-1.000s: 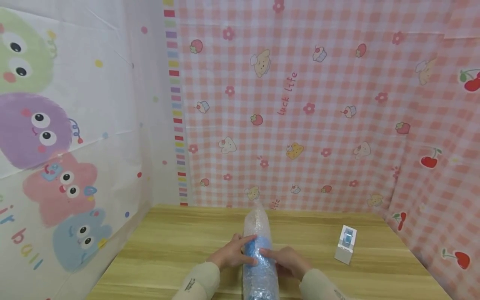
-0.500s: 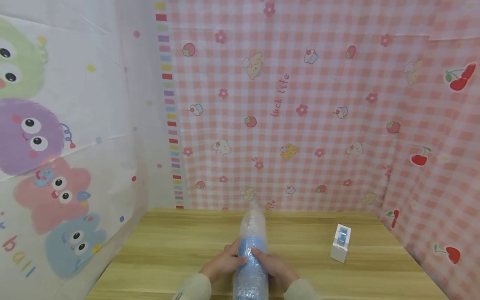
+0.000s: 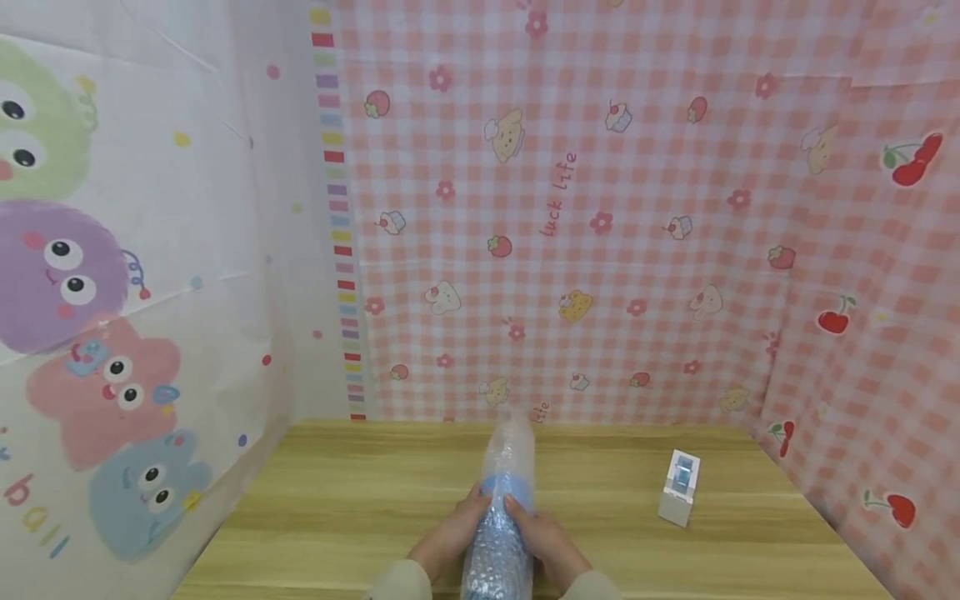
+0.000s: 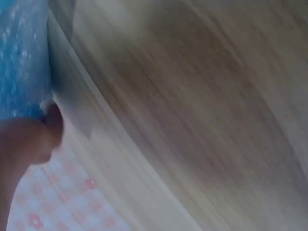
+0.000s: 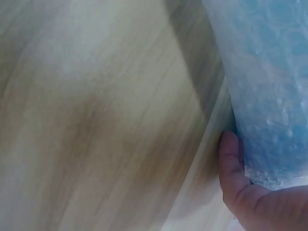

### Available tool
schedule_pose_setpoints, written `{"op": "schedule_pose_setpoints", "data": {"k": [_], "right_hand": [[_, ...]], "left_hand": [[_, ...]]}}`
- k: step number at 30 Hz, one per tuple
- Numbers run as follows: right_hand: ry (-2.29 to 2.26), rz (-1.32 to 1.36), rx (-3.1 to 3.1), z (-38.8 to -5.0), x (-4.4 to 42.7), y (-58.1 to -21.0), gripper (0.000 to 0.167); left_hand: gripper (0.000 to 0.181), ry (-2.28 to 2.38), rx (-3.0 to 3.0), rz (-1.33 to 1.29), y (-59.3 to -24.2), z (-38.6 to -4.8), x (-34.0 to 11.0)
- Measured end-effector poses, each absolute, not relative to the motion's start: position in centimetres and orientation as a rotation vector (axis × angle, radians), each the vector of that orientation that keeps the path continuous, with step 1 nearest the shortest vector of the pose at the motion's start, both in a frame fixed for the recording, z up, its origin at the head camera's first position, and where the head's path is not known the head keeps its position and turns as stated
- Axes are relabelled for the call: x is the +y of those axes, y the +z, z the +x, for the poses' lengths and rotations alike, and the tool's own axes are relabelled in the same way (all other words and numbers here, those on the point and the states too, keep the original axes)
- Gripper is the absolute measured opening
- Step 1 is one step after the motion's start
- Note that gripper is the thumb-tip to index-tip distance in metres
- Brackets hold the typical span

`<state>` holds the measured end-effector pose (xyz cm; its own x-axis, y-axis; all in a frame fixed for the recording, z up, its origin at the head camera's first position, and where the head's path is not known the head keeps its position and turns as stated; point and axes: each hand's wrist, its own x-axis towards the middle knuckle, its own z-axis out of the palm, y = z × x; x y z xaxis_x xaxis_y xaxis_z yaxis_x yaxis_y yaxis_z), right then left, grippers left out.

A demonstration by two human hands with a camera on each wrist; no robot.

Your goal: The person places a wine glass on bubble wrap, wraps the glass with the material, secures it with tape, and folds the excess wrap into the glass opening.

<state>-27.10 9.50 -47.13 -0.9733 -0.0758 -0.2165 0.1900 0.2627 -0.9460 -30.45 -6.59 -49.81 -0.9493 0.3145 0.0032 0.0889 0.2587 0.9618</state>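
A long bundle of clear bubble wrap (image 3: 498, 542) with something blue inside lies lengthwise near the middle front of the table; what it encloses cannot be made out. My left hand (image 3: 455, 529) grips its left side and my right hand (image 3: 551, 540) its right, both thumbs on top. The far end of the wrap tapers and extends past the blue part. In the left wrist view, my left hand (image 4: 26, 142) curls against the wrapped bundle (image 4: 24, 57). Fingers of my right hand (image 5: 260, 202) reach round the bundle's (image 5: 269, 101) side in the right wrist view.
On the right of the wood-grain table (image 3: 360, 492) stands a small white tape dispenser-like holder (image 3: 678, 490) with a light blue piece on top. A pink checked cloth (image 3: 570, 275) hangs behind, and a white cartoon-printed cloth (image 3: 217, 317) on the left.
My left hand has drawn its spread fingers in from over the blue part to the bundle's side. Both hands sit slightly nearer the front. The head view has shifted a little.
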Motion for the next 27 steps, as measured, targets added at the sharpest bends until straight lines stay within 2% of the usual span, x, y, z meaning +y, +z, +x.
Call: {"op": "schedule_pose_setpoints", "data": {"k": [4,9,11,15,20,24,27], "right_hand": [[-1.827,0.103,2.318,-26.8,9.6,-47.4,0.082],[-1.898,0.12,2.318,-26.5,9.6,-47.3,0.083],[-1.935,0.123,2.301,-26.4,9.6,-47.1,0.086],[-2.041,0.076,2.283,-26.5,9.5,-46.7,0.089],[-2.087,0.057,2.368,-26.9,9.4,-45.8,0.092],[-2.059,0.041,2.453,-27.0,9.4,-45.2,0.095],[-2.068,-0.041,2.511,-26.8,9.5,-45.2,0.091]], "left_hand": [[0.077,1.716,2.392,0.263,-47.0,-27.8,-5.4],[0.09,1.803,2.282,0.208,-48.1,-28.0,-5.1],[0.088,1.844,2.265,0.241,-48.4,-28.1,-5.0],[0.074,1.928,2.278,0.352,-48.3,-28.1,-4.8],[0.07,1.984,2.298,0.324,-46.6,-27.9,-4.1],[0.079,2.006,2.264,0.246,-45.1,-28.0,-3.6],[0.091,1.993,2.255,0.223,-44.3,-28.2,-3.4]]}}
